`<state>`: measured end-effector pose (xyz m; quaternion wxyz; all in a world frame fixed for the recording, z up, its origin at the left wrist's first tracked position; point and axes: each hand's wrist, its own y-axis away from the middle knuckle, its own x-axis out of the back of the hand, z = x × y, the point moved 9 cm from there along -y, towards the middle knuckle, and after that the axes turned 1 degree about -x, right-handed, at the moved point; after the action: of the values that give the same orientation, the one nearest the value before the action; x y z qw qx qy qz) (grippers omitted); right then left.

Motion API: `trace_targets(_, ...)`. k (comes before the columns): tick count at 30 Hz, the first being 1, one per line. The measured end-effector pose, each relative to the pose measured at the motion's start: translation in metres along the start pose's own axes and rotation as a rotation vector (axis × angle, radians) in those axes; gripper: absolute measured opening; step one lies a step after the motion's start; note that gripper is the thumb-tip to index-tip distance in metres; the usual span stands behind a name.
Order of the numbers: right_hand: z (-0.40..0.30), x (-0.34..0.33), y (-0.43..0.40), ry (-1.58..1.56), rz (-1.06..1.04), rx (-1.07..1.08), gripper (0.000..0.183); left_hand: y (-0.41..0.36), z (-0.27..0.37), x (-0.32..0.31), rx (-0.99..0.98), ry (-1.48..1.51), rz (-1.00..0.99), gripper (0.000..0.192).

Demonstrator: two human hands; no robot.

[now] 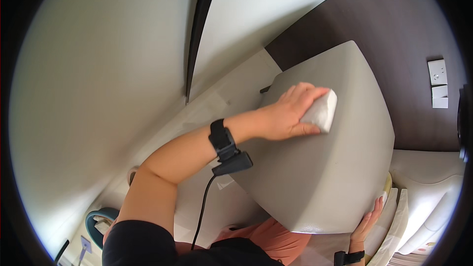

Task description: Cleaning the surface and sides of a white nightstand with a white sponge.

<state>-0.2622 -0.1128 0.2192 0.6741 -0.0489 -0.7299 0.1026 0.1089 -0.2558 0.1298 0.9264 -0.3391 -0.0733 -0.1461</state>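
My left hand (295, 112) grips a white sponge block (320, 112), thumb on the near side and fingers on the far side. The block lies against the broad face of a grey-beige upholstered stool (314, 173), which is tilted. A short dark leg (265, 89) pokes out at its far left edge. Low on the right, my right hand (367, 221) lies flat along the stool's side with its fingers stretched out. Part of that palm is hidden by the stool's edge.
A dark wood panel (399, 55) with white wall sockets (438, 73) rises behind the stool. Cushions (425, 210) lie to the right. A teal bucket (90, 223) holding cloths stands at lower left. A black cable (201, 207) hangs from my left wrist strap.
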Motion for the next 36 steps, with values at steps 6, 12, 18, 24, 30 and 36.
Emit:
trace_targets(6,0.001,0.000,0.000,-0.061,-0.008,-0.068,0.055,-0.029,-0.056,0.007,0.059,0.005,0.006,0.070)
trace_targets(12,0.003,-0.001,-0.001,-0.066,-0.007,-0.081,0.059,-0.041,-0.119,0.007,0.277,0.069,0.048,0.068)
trace_targets(18,0.001,-0.005,-0.002,-0.100,-0.046,-0.056,0.055,-0.062,-0.166,0.010,0.440,0.045,0.067,0.067)
trace_targets(24,-0.010,-0.001,-0.007,-0.134,-0.050,-0.044,0.054,-0.086,-0.186,0.028,0.550,-0.014,-0.134,0.067)
trace_targets(30,-0.002,-0.009,0.000,-0.124,-0.054,-0.023,0.057,-0.068,-0.205,0.010,0.620,0.077,-0.072,0.070)
trace_targets(36,0.001,-0.001,0.000,-0.140,-0.033,-0.013,0.063,-0.042,-0.152,0.006,0.338,0.045,0.150,0.065)
